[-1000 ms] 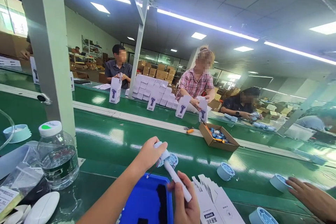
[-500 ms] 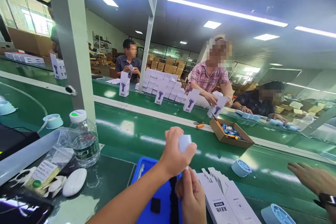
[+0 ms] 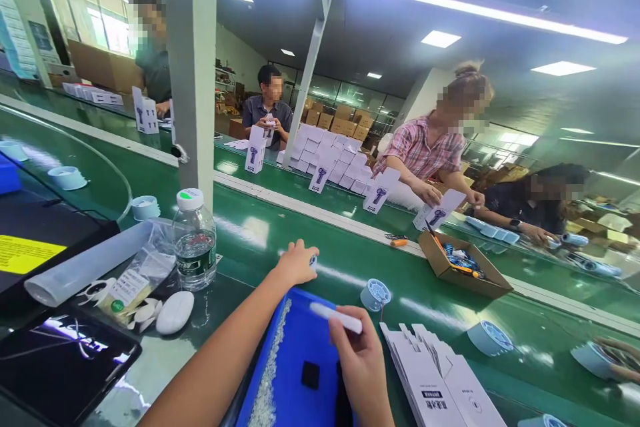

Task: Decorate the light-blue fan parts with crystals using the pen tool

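Parted since a moment ago: my left hand [image 3: 299, 264] reaches out, fingers curled on a small fan head [image 3: 313, 259]; my right hand [image 3: 361, 360] pinches the white handle [image 3: 336, 317] over the blue tray [image 3: 300, 347].

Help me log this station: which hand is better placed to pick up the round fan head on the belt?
Probably the left hand: it reaches over the green belt, closed on something small, nearer the round fan head. The right hand is occupied gripping the white handle above the blue tray.
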A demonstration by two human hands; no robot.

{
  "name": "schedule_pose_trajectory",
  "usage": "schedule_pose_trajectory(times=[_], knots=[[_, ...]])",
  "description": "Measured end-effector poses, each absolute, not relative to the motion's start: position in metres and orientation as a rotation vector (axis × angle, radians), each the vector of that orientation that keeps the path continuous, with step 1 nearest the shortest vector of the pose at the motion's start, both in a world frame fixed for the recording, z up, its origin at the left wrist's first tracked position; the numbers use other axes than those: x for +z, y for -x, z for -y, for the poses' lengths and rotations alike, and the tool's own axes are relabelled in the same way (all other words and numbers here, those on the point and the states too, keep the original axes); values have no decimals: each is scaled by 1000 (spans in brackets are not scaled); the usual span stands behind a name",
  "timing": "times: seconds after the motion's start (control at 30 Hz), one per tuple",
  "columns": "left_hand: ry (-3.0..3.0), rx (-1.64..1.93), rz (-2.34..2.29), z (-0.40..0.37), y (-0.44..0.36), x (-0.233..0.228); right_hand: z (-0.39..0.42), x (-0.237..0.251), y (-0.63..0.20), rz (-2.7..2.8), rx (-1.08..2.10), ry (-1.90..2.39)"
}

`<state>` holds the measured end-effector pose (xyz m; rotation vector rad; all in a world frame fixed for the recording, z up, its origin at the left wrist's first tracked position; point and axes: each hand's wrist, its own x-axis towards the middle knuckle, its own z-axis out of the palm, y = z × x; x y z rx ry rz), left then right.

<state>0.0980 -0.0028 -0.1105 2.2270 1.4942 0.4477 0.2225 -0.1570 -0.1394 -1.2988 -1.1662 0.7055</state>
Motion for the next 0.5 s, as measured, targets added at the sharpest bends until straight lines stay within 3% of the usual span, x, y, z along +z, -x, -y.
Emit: schedule_pose_trajectory(times=[0.13,0.27,0.5], knots=[[-2318,439,-1382,4,-101,-108,153,-146,-215,1299,824,1200],[-2350,448,-1342,15,-95,-70,151,-155,-214,1387,842,1195],[-2412,1271,-1242,73,-57,24,150,-160,-213,1375,955,1161]])
